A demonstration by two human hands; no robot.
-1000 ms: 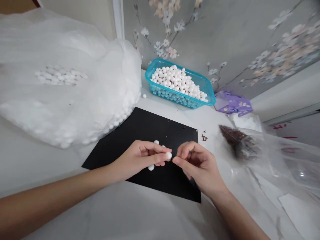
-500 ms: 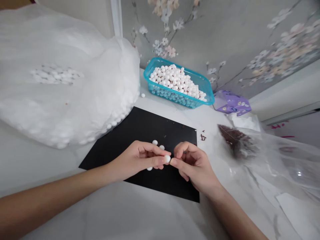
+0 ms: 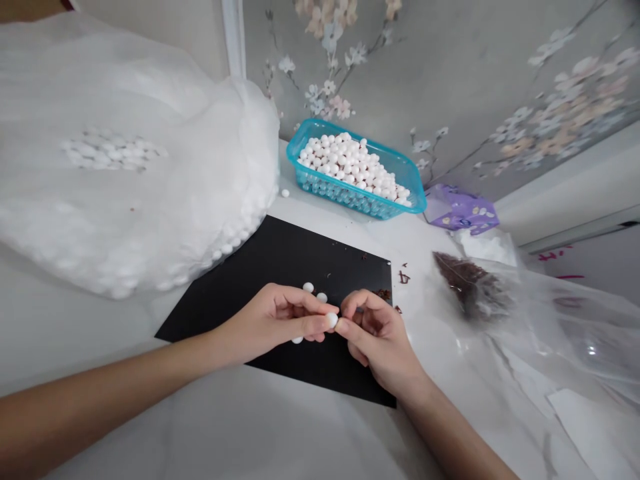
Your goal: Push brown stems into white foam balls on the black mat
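Between thumb and forefinger, my left hand [image 3: 285, 317] pinches a small white ball [image 3: 332, 321] above a black sheet [image 3: 320, 373]. My right hand [image 3: 375, 337] is closed, its thumb and forefinger tips meeting at the ball's right side; whatever they pinch is hidden or too small to make out. Behind my left fingers lie loose white balls [image 3: 309, 287] on the sheet, one of them partly covered by the hand. Small brown bits [image 3: 383, 293] rest at the sheet's right edge, just past my right hand.
A large translucent bag of white balls [image 3: 140, 200] fills the left side. Against the wall stands a blue plastic basket [image 3: 350, 197] heaped with white balls. To the right are a purple packet [image 3: 460, 210] and a clear bag holding brown strips [image 3: 470, 283].
My right hand has moved slightly left, its fingertips now against the ball, and brown bits show beside it. My left hand keeps its pinch on the ball.
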